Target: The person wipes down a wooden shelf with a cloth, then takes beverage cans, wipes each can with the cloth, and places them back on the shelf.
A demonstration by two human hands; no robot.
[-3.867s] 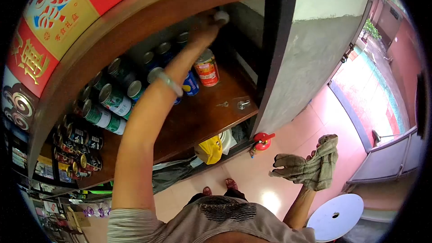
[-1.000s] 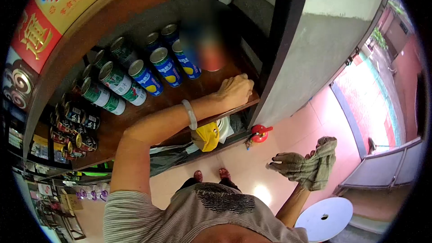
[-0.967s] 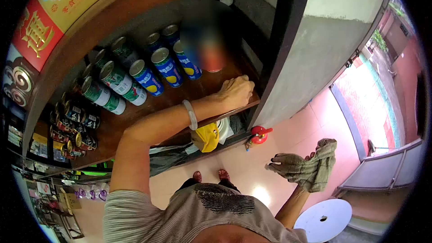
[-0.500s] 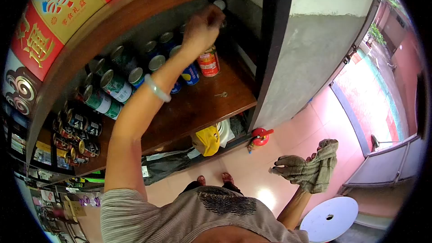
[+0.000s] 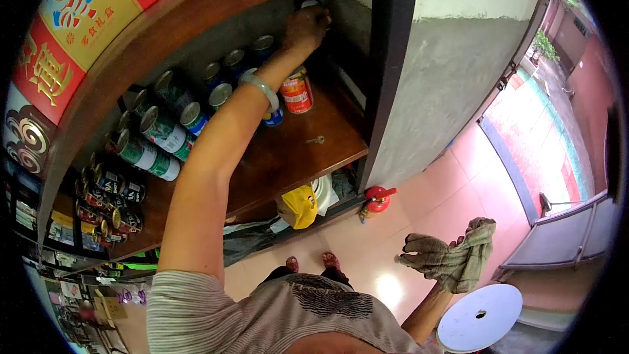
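- With the fingers of the left hand [image 5: 305, 29] bent, reaching into the dark back corner of the brown wooden shelf [image 5: 282, 160], close to the side wall; cannot tell whether anything is gripped there.
- Gripping a crumpled grey-green striped cloth [image 5: 468, 269] in the right hand [image 5: 457, 242], held out over the pink tiled floor [image 5: 452, 180], well apart from the shelf.
- Seems settled, judging by the upright rows: green-and-white metal cans [image 5: 164, 132], blue metal cans [image 5: 272, 118] partly hidden by the left arm, and small black metal cans [image 5: 108, 180] at the far left end.
- Standing upright at the right end, just beside the blue ones: an orange-red metal can [image 5: 298, 95], below the left hand in view.
- Lying loose near the front edge, touched by neither hand: a small metal key [image 5: 317, 139].
- Looks unfinished in that back corner, as a judgement, with the left hand reaching in there and the cloth away from the wood.
- Cannot judge how much is done or left beyond that; too dark behind the cans.
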